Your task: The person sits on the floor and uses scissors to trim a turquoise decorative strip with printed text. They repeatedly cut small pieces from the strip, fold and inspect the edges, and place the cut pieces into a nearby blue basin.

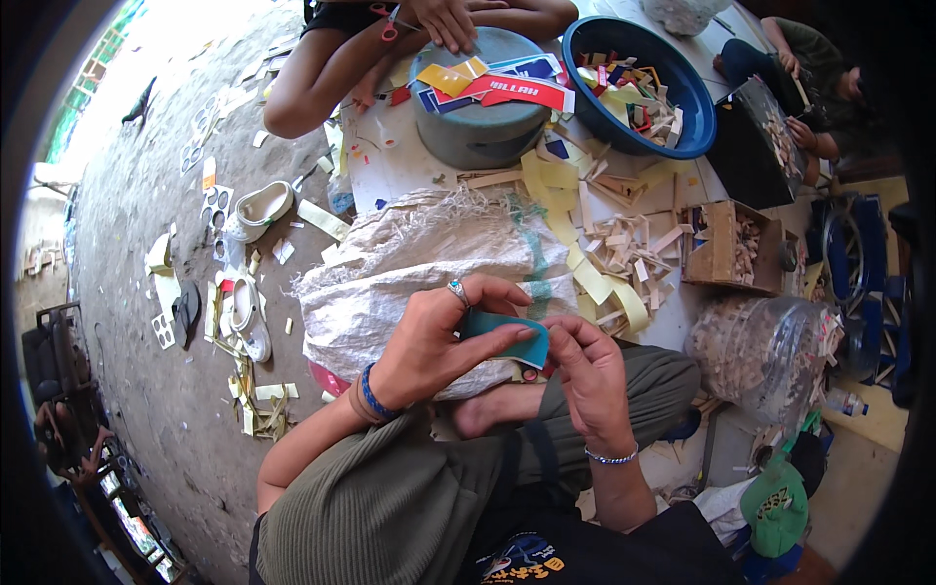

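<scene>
My left hand (429, 336) grips a small teal sticker-like piece (529, 350) between thumb and fingers, over my lap. The piece bends slightly, and a white layer shows along its lower edge. At its right end, my right hand (593, 375) pinches with thumb and forefinger; its other fingers are curled in. Just beyond my hands lies a white woven sack (390, 258) with a frayed edge.
Opposite, a person's hand (444, 19) rests by an upturned grey tub (478, 141) topped with coloured strips. A blue basin (697, 127), a wooden box (717, 258) and a clear plastic container (751, 346) hold small pieces. Clogs (261, 210) and scraps lie left. Another person sits far right.
</scene>
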Demonstrator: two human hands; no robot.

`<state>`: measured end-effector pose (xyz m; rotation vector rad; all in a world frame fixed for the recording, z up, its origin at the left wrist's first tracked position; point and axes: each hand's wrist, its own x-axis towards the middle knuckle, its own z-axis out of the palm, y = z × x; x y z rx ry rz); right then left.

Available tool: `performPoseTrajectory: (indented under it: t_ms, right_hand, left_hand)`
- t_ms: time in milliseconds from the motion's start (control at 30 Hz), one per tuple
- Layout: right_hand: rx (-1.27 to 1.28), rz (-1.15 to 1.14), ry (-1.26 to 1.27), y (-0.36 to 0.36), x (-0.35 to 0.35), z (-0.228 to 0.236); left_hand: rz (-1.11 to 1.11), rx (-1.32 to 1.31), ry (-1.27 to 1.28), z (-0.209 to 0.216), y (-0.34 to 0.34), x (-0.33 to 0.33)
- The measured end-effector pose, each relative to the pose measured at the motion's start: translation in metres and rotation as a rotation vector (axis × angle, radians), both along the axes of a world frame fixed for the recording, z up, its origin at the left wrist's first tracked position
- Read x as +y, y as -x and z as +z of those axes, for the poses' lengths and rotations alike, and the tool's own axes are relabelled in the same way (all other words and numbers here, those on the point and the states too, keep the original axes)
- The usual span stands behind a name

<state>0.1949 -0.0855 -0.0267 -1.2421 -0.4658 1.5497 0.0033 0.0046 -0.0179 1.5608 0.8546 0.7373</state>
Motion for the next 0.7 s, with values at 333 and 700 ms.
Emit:
performPoseTrajectory:
  t_ms: [333,700]
  right_hand:
    - [-0.124,0.021,-0.008,-0.0012,-0.0028,0.0015]
    - [-0.187,0.035,-0.062,-0.0047,-0.0059,0.0089]
  left_hand:
    - [-0.078,-0.006,-0.060,-0.0004,0.0004,0.0032]
    - [-0.083,0.010,-0.021,0.0026,0.0021,0.0021]
